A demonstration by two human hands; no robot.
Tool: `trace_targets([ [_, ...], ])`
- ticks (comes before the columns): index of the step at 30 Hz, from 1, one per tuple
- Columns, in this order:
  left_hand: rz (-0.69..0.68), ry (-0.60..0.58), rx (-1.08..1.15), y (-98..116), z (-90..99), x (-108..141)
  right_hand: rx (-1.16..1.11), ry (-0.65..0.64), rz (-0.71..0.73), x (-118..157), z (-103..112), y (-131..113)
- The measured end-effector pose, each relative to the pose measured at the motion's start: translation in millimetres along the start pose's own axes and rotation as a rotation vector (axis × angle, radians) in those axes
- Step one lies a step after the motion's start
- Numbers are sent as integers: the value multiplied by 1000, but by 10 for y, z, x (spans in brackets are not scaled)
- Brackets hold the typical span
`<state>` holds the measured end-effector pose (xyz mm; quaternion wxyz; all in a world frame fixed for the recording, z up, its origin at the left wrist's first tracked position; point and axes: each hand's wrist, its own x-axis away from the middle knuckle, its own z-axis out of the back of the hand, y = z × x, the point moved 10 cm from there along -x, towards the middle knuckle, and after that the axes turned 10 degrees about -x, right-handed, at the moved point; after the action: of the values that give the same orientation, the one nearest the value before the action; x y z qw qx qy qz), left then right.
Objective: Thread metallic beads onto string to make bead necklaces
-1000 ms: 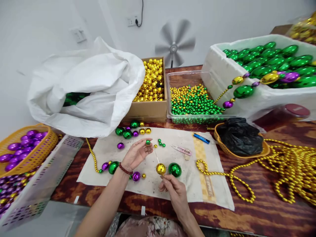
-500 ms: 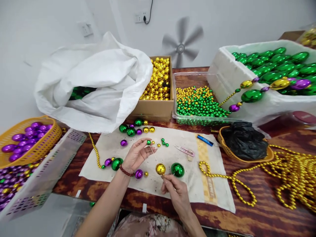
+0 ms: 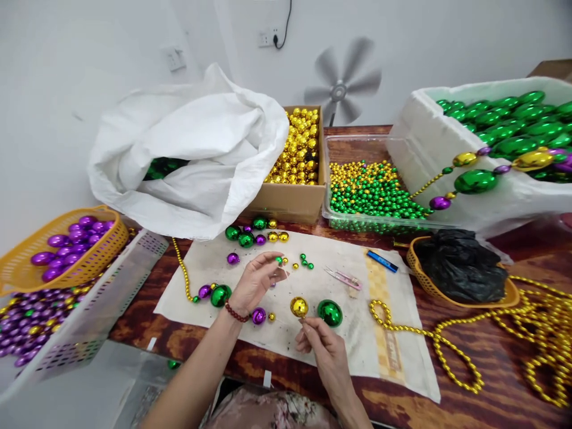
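Observation:
My left hand (image 3: 259, 280), with a dark red bead bracelet at the wrist, is raised over the cloth. Its thumb and fingers pinch a thin pale string, of which only a faint bit shows. A small green bead (image 3: 279, 260) appears between the fingertips; whether it is held or lies behind them I cannot tell. A shiny gold bead (image 3: 299, 307) sits at the fingertips of my right hand (image 3: 322, 342), which grips its underside. Just right of it lies a big green bead (image 3: 329, 313). Left of my hands are a purple bead (image 3: 258, 316) and a strung gold strand (image 3: 183, 268).
Thread snips (image 3: 343, 278) and a blue tool (image 3: 382, 261) lie on the pale cloth (image 3: 348, 351). Behind stand a carton (image 3: 286, 196), a clear bin (image 3: 370, 225) and a foam box (image 3: 406, 119). Baskets (image 3: 111, 244) flank the left; gold bead chains (image 3: 460, 381) spread right.
The whole view has shifted slightly, so things appear further right. The pale string that ran straight from my left fingers to the gold bead is now barely visible. Both hands keep their pinch.

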<state>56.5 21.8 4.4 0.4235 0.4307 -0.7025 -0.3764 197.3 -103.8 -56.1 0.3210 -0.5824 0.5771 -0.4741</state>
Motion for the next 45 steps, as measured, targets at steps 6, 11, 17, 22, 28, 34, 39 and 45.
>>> trace_targets([
  [6, -7, -14, -203, 0, -14, 53, -70, 45, -77, -81, 28, 158],
  [11, 35, 124, -222, -186, 231, -97, -80, 64, -97, -178, -30, 210],
  [17, -146, 298, -368, -295, 462, -55, -105, 115, -91, -145, 49, 268],
  [22, -183, 317, -492, -235, 444, 287, -93, 91, -104, -32, 115, 307],
  [28, -135, 55, -970, -302, 349, 980, -55, 80, -107, -6, 134, 318],
  [34, -129, -290, -1476, -912, 313, 1322, -24, 52, -120, -35, 106, 309],
  [39, -230, -315, -1451, -920, 300, 1388, -25, 49, -92, -26, 108, 306],
  [45, -247, -236, -1388, -913, 342, 1443, -48, 62, -70, -23, 91, 312],
])
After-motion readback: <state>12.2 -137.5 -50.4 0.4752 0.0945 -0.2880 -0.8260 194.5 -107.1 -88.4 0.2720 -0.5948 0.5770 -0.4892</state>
